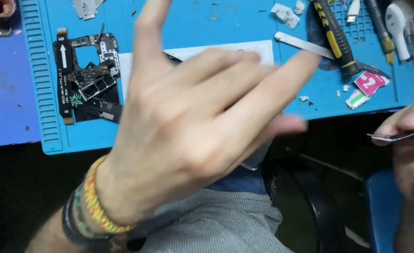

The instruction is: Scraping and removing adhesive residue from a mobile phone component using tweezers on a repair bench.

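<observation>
Metal tweezers (399, 136): thin, light, stiff, likely slippery; right hand (411, 145) pinched them near the end; left hand (193, 126) was open, empty.

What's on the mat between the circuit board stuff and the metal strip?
In the head view, the left hand covers most of it; white paper shows behind it.

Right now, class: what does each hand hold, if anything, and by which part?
The left hand holds nothing; its fingers are spread, blurred. The right hand pinches a thin metal tool between thumb and fingers partway along; its left tip pokes free, the rest is out of frame.
</observation>
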